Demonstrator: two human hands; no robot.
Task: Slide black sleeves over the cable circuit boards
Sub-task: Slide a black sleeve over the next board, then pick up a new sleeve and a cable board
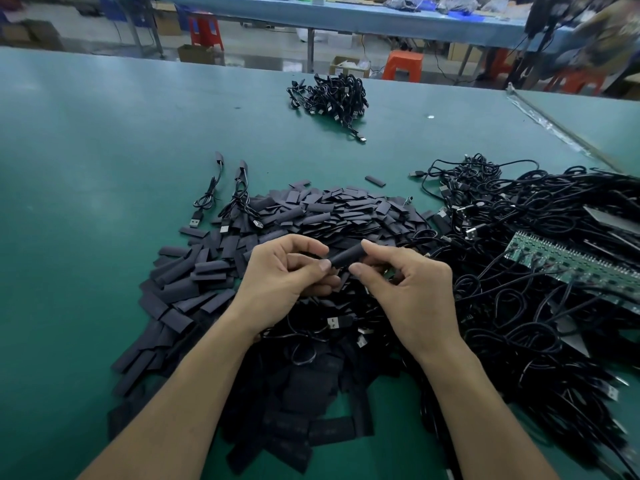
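Both hands meet over a big heap of flat black sleeves (pixel 325 209) on the green table (pixel 86 161). A single black sleeve (pixel 346 255), puffed into a tube, spans the gap between them. My left hand (pixel 284 275) pinches its left end between thumb and fingers. My right hand (pixel 405 289) pinches its right end. Any circuit board inside the sleeve is hidden. A cable with a USB plug (pixel 334 322) hangs below the hands. Two sleeved cables (pixel 225 199) lie at the heap's far left edge.
A tangle of black cables (pixel 519 271) fills the right side, with a green circuit board panel (pixel 568 261) lying on it. A smaller bundle of cables (pixel 329 98) sits far across the table. Stools, boxes and another bench stand beyond the far edge.
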